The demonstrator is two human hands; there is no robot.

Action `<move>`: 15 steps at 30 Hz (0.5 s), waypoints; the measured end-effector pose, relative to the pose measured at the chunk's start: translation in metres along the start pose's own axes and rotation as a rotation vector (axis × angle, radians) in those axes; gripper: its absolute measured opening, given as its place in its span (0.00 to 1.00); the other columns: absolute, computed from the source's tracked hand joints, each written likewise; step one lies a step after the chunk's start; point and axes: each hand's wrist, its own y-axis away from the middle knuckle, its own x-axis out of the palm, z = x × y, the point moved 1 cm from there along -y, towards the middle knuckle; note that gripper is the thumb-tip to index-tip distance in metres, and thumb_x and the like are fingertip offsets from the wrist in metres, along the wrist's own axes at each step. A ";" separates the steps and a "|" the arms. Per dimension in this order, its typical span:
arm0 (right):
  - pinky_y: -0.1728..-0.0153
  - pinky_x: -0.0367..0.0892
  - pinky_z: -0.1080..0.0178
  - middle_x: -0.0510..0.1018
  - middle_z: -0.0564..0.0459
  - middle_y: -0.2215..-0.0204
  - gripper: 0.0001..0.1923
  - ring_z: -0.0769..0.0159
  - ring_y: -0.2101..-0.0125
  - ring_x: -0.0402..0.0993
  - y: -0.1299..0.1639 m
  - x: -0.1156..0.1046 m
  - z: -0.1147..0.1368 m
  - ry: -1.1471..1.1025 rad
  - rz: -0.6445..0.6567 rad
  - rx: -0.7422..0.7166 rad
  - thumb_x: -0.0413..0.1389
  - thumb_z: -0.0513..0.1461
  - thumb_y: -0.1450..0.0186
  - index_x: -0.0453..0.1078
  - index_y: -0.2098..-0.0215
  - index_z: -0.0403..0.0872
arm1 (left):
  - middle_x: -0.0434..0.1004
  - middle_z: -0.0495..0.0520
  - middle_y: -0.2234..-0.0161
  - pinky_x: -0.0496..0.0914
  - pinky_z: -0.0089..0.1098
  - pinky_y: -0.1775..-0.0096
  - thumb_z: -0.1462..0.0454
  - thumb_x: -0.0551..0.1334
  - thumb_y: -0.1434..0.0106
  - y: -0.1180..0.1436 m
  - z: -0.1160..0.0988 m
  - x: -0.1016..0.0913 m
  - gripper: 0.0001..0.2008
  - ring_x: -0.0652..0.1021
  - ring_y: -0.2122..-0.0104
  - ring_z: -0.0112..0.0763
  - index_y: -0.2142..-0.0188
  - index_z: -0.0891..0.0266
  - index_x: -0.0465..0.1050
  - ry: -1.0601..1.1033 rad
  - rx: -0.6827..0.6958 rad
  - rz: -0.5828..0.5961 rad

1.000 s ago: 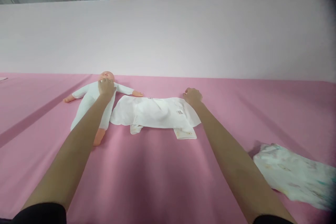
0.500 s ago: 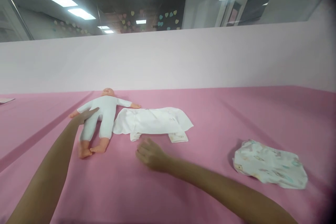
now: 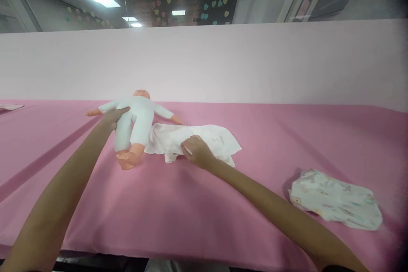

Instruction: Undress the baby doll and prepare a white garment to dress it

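Observation:
My left hand (image 3: 117, 115) is closed around the hip of a baby doll (image 3: 139, 112) in a white suit, thumb across its front. The doll's head points to the far wall, its arms are spread and its bare feet are toward me. To its right, a white baby garment (image 3: 219, 138) lies spread flat, short sleeve-like parts at its near edge. One of the doll's hands touches the garment's far edge. My right hand (image 3: 198, 151) is over the garment's near edge, fingers curled with a bit of white cloth showing between them.
A folded, printed white cloth (image 3: 336, 199) lies at the right on the pink table cover (image 3: 159, 208). A low white wall (image 3: 204, 63) with glass above closes off the far side. A flat pale item (image 3: 9, 106) lies at the far left.
My right hand has moved forward from the pink cover onto the garment's near edge. In my left hand the doll has shifted right, its feet now closer together. The view has tilted down slightly.

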 end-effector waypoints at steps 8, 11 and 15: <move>0.55 0.70 0.55 0.77 0.43 0.58 0.26 0.56 0.57 0.74 -0.050 -0.063 -0.020 -1.062 0.065 0.764 0.42 0.54 0.30 0.68 0.52 0.44 | 0.78 0.61 0.54 0.77 0.38 0.56 0.60 0.66 0.40 0.100 -0.079 0.074 0.18 0.79 0.56 0.42 0.52 0.66 0.71 0.484 0.116 0.334; 0.56 0.73 0.54 0.77 0.43 0.57 0.28 0.54 0.57 0.74 -0.050 -0.086 -0.021 -1.338 -0.049 0.837 0.46 0.57 0.33 0.65 0.48 0.45 | 0.77 0.62 0.52 0.77 0.39 0.55 0.60 0.66 0.41 0.137 -0.084 0.116 0.20 0.79 0.55 0.44 0.51 0.65 0.69 0.542 0.086 0.396; 0.57 0.75 0.56 0.78 0.44 0.57 0.25 0.55 0.57 0.75 -0.026 -0.097 -0.037 -1.327 -0.082 1.097 0.57 0.51 0.36 0.64 0.47 0.46 | 0.73 0.60 0.46 0.76 0.37 0.54 0.60 0.67 0.41 0.165 -0.080 0.155 0.28 0.76 0.50 0.43 0.43 0.59 0.62 0.586 0.087 0.516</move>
